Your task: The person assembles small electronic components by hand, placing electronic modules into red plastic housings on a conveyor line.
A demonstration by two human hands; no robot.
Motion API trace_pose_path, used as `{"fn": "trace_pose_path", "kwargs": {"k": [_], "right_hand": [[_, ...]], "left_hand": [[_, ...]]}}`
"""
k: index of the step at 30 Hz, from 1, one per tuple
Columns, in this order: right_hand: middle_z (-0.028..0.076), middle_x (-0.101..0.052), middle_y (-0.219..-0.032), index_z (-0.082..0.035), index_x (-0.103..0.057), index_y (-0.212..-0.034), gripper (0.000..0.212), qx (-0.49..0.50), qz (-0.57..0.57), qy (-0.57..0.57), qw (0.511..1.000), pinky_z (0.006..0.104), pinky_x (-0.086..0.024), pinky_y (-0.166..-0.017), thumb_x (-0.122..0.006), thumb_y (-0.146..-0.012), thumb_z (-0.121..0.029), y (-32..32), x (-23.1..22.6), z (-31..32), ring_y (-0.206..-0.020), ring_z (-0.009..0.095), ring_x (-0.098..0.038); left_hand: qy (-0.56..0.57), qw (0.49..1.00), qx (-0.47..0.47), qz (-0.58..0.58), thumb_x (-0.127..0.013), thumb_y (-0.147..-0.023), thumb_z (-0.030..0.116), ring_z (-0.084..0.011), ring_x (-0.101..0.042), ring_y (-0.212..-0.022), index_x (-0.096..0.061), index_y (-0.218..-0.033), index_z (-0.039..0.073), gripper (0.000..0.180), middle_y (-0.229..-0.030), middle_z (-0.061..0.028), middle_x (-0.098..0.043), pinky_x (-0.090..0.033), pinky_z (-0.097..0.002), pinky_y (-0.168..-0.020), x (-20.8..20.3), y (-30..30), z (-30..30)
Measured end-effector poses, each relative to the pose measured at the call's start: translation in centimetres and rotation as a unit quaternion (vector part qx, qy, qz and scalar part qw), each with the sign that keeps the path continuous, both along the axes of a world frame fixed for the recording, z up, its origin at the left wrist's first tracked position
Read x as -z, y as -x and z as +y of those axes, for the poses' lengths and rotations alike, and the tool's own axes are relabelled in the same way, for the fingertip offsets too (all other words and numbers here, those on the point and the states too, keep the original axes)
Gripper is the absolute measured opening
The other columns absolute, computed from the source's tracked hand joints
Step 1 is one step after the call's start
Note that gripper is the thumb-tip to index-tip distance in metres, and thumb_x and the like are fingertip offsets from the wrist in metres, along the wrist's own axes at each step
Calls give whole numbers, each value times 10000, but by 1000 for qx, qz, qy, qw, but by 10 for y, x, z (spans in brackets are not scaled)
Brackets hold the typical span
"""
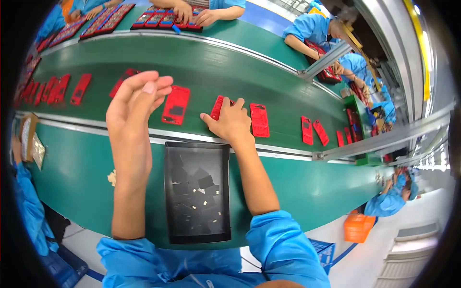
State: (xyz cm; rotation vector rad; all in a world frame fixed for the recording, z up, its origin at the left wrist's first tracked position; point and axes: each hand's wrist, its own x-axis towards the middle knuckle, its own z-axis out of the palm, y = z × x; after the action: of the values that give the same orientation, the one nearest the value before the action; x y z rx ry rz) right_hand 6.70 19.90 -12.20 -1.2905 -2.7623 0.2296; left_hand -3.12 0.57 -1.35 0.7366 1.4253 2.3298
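On the green conveyor belt, my right hand reaches over a red phone shell. Its thumb lies at the shell's left edge and its fingers are across the top and right, gripping it. My left hand is raised above the near edge of the belt, fingers stretched and slightly curved, with nothing visible in it. Beyond its fingertips lies another red phone shell with a dark patch. Just right of my right hand is a further red shell. Between my forearms sits a black tray holding dark sheets and several small pale pieces.
More red shells lie along the belt on both sides. A metal rail separates belt and green bench. Co-workers in blue handle filled trays across the belt. An orange crate stands on the floor at right.
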Motion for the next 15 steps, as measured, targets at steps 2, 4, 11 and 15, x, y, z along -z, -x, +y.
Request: {"fn": "trace_pose_path", "kwargs": {"k": [2,4,11,15], "right_hand": [[363,-440,-1347,0,-462,-1479,869,-11,0,29,1000,516,-557,-914,-733,-850,-535,2,-1,-7,-1029,513,-655],[361,-413,-1359,33,-417,-1461,800,-42,34,60,997,524,-565,-887,-744,-834,-340,3,-9,-3,-1103,515,-606],[241,-577,-1327,21,-404,-1496,833,-159,293,102,937,408,-528,-956,-780,-770,-138,8,-16,6,-1128,332,-636],[216,-589,-1427,-15,-285,-1593,943,-305,406,185,841,364,-499,-1045,-700,-749,61,-8,-82,-26,-1255,297,-628]], "left_hand": [[16,1000,-10,13,-618,-1025,200,-200,-677,-1048,-633,-1211,-55,316,-1134,-182,-718,-502,-323,-973,0,3,-2],[-5,1000,5,22,-647,-1006,217,-190,-679,-1020,-655,-1172,-54,318,-1086,-169,-732,-504,-317,-959,3,5,3],[71,995,32,61,-593,-1034,221,-171,-683,-1009,-660,-1202,-29,308,-1105,-136,-725,-503,-302,-935,10,9,3],[96,995,17,38,-631,-1026,287,-128,-666,-944,-648,-1234,-22,373,-1082,-112,-719,-511,-281,-871,12,13,6]]}}
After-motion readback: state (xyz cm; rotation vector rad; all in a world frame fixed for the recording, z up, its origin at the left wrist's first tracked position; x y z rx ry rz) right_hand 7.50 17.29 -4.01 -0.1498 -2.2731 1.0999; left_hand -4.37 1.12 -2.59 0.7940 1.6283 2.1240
